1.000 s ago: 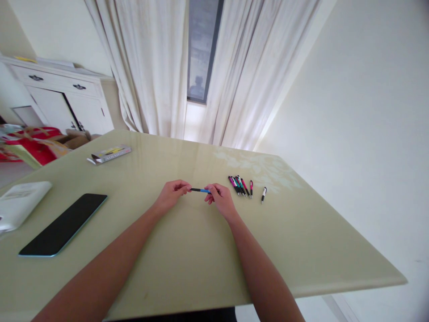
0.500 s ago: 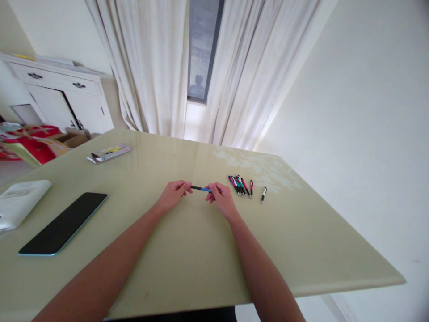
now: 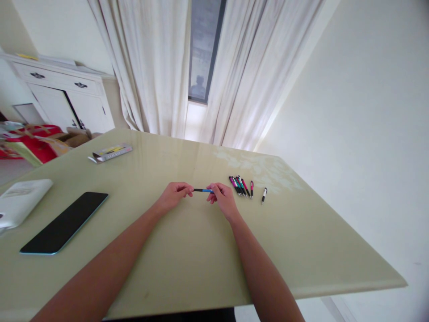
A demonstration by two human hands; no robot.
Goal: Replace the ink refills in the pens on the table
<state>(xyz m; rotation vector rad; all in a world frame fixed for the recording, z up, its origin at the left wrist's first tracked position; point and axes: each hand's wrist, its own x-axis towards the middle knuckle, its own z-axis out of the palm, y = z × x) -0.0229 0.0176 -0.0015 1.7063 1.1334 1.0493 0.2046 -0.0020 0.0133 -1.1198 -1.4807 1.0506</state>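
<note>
A blue and black pen (image 3: 203, 190) is stretched level between my two hands, a little above the table (image 3: 187, 250). My left hand (image 3: 176, 194) pinches its black end between thumb and fingers. Around the blue end, my right hand (image 3: 221, 197) is closed, and its fingers hide that tip. To the right of my right hand lies a cluster of several pens (image 3: 239, 186) in pink, purple, green and black. Beside the cluster is a single pink and black pen (image 3: 251, 189), and farther right a white and black pen (image 3: 264, 196).
On the left of the table lie a black flat tablet-like slab (image 3: 65, 223) and a white device (image 3: 23, 201). An opened pen box (image 3: 111, 153) sits at the far left. Behind stand a white cabinet (image 3: 60, 94) and red bags (image 3: 40, 143); curtains (image 3: 157, 67) hang beyond the far edge.
The pen has turned slightly and now lies closer to level, its left end a little lower. My left fingers have shifted slightly on it; both hands still grip it.
</note>
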